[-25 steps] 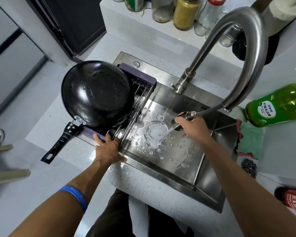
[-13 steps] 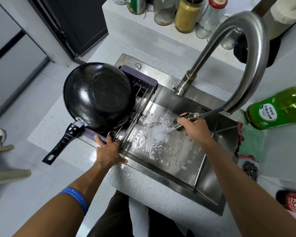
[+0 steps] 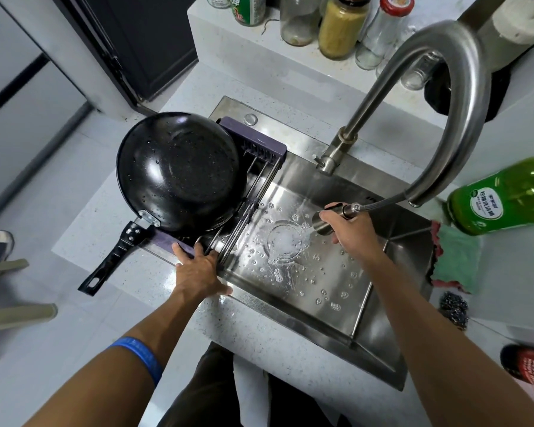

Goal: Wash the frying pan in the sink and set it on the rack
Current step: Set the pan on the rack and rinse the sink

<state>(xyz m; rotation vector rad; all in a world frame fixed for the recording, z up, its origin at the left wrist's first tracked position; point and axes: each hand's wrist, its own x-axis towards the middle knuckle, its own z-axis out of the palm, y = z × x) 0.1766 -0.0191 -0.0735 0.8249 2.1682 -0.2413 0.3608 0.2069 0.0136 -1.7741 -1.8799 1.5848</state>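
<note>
Frying pan [image 3: 179, 171], left of centre in the frame: a black, deep-bowled pan resting on the purple-ended wire rack [image 3: 253, 149] that spans the left end of the sink [image 3: 321, 272]. Its bowl carries scattered water drops, and its black handle [image 3: 111, 260] projects toward the lower left, past the rack and over the table [image 3: 111, 229]. By its look the pan is rigid metal and probably fairly heavy for its size; wet, the smooth bowl would likely be slippery, so the handle is the sound place to take hold, close to the riveted bracket where the weight sits.

Left hand [image 3: 198, 269]: lies on the near edge of the rack with fingers extended over the purple end bar and wires, thumb spread on the sink rim; its grip is spread, pinching nothing, and it does not touch the pan.

Right hand [image 3: 349, 229]: fingers curled round the pull-out spray head [image 3: 327, 218], which hangs by its hose from the arched faucet [image 3: 463, 112] and sprays onto the drain [image 3: 285, 238].

Right edge of the frame: a green bottle [image 3: 506, 195] and a cloth [image 3: 453, 257]. Judged from this layout, the task looks nearly complete.
</note>
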